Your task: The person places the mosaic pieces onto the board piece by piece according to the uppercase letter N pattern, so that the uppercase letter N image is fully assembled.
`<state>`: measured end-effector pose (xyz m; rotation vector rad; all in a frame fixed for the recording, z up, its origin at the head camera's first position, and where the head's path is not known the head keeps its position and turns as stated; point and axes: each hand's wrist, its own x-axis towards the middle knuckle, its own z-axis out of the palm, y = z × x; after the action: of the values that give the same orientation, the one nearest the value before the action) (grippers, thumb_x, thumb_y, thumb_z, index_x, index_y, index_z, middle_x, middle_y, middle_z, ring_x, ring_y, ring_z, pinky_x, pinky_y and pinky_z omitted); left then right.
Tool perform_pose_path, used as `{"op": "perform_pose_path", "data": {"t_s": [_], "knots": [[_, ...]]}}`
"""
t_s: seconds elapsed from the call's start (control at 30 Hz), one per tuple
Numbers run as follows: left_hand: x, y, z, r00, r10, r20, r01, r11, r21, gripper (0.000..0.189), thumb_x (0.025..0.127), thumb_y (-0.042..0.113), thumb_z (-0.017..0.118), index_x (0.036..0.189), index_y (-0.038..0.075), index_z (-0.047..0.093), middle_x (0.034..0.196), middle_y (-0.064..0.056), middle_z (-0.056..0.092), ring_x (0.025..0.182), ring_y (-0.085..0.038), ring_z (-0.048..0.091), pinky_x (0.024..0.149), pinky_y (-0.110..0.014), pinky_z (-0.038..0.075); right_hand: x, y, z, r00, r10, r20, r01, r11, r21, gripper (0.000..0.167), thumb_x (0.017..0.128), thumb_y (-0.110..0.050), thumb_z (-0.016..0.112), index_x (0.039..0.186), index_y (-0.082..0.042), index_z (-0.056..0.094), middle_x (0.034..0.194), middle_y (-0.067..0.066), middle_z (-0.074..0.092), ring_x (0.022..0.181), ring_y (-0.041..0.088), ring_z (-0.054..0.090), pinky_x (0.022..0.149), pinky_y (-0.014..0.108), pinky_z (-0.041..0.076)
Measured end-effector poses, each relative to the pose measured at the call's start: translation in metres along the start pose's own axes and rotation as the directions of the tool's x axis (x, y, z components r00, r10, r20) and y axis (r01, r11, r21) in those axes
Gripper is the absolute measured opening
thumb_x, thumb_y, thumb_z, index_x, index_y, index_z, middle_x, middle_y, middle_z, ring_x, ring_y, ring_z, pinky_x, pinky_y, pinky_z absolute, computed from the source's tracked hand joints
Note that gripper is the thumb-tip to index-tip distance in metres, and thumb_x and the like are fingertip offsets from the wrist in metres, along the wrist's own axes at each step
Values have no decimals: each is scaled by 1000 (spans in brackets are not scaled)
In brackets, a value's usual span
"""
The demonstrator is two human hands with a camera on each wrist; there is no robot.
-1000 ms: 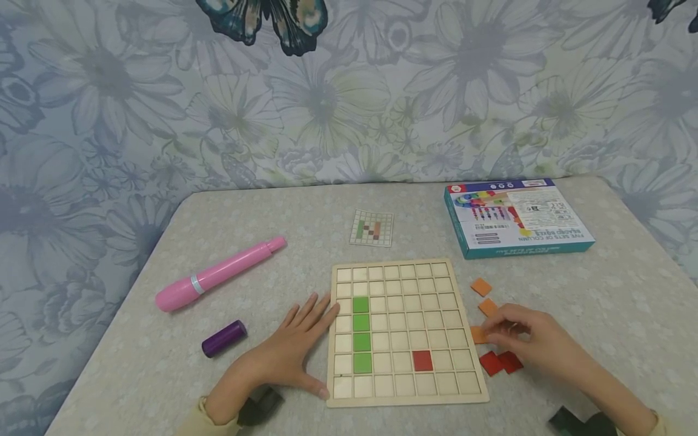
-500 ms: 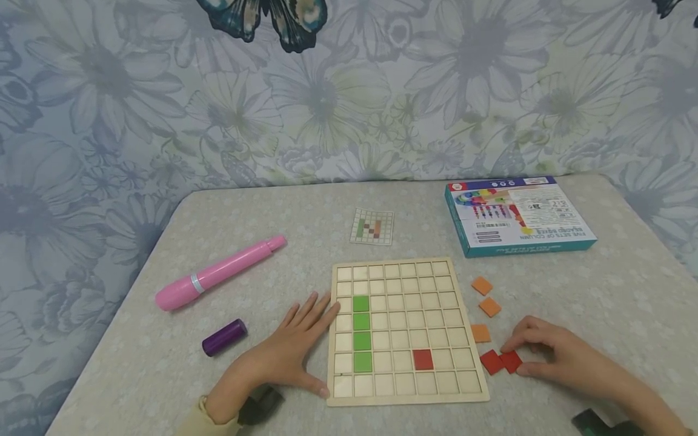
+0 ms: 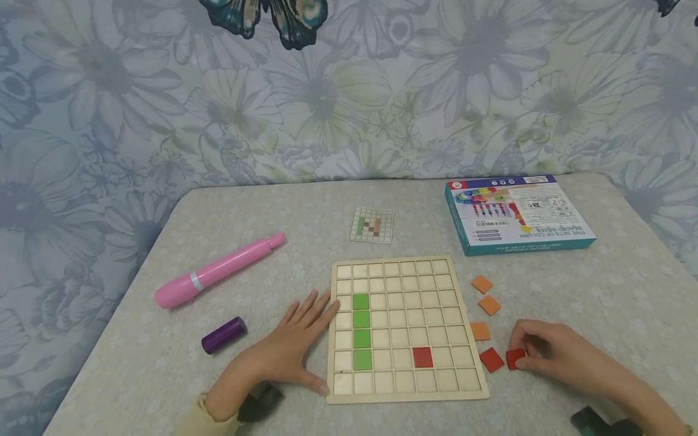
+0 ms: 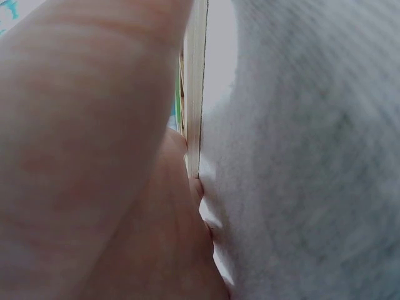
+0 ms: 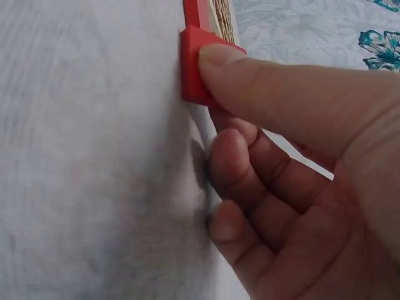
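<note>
My right hand (image 3: 556,354) pinches a red square tile (image 5: 195,70) between thumb and fingers, just right of another red tile (image 3: 492,360) on the table. In the right wrist view the thumb presses on the tile's face while the other fingers curl beneath. My left hand (image 3: 291,351) lies spread on the table, its fingertips and thumb at the left edge of the wooden grid board (image 3: 392,387). A column of several green tiles (image 3: 362,319) and a single red tile (image 3: 422,357) sit in the board's cells. The left wrist view shows the board's edge (image 4: 195,94) beside the hand.
Right of the board lie three orange tiles (image 3: 480,331). Behind it is a small pattern card (image 3: 372,225), with a flat printed box (image 3: 520,215) at the back right. A pink pen-shaped tube (image 3: 220,270) and a purple cylinder (image 3: 224,335) are on the left.
My right hand has moved from the orange tiles towards the front right and picked at a red tile, now parted from the other red one. The left hand has stayed in place.
</note>
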<state>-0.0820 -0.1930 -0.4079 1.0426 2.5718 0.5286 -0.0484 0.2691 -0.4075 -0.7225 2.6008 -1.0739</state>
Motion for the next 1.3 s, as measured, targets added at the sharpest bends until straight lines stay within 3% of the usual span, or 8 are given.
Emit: {"op": "perform_pose_path", "data": {"t_s": [0.17,0.33,0.57,0.73,0.97,1.3], "knots": [[1,-1,1,1000,6,-9,-6,1000,2,129,60,72,69,151,9,2,155,-13,-6,138,-33,-9,106,-55,-2,2,0,-2,999,-53,4,52,996,69,17,82,-15,73,88,-25,60,78,-13,57,68,7,53,57,22,44],[0,0,0,1000,1,-6,-1,1000,0,129,59,72,68,151,9,3,155,-12,-6,138,-32,-10,106,-54,-2,13,-12,-6,1000,-7,12,5,982,191,9,86,-10,67,91,-18,64,87,-7,65,71,12,59,62,25,51],[-1,1,-1,1000,-6,3,6,1000,-4,129,59,71,69,151,9,3,155,-12,-7,138,-32,-11,106,-54,-3,53,-47,5,992,107,-72,-80,950,302,6,88,-5,64,94,-3,63,84,3,63,71,18,60,63,26,51],[-1,1,-1,1000,-1,-1,1,1000,0,129,60,70,70,151,8,3,155,-13,-6,138,-33,-10,106,-55,-3,86,-69,30,993,89,-82,-51,921,385,7,88,-2,64,94,-1,64,81,6,64,72,22,64,65,29,52],[-1,3,-2,1000,5,-4,-5,1000,8,128,60,69,71,151,8,5,155,-14,-5,138,-33,-10,106,-55,-2,109,-81,61,994,56,-99,-27,961,277,6,85,-10,69,87,-15,67,78,-5,62,70,13,58,62,26,48],[-1,2,-2,1000,5,-9,-4,1000,16,129,59,70,71,151,7,5,155,-13,-6,138,-33,-10,106,-55,-2,110,-78,68,998,-39,-39,47,978,202,10,86,-10,68,86,-20,67,73,-10,58,66,9,52,57,25,44]]}}
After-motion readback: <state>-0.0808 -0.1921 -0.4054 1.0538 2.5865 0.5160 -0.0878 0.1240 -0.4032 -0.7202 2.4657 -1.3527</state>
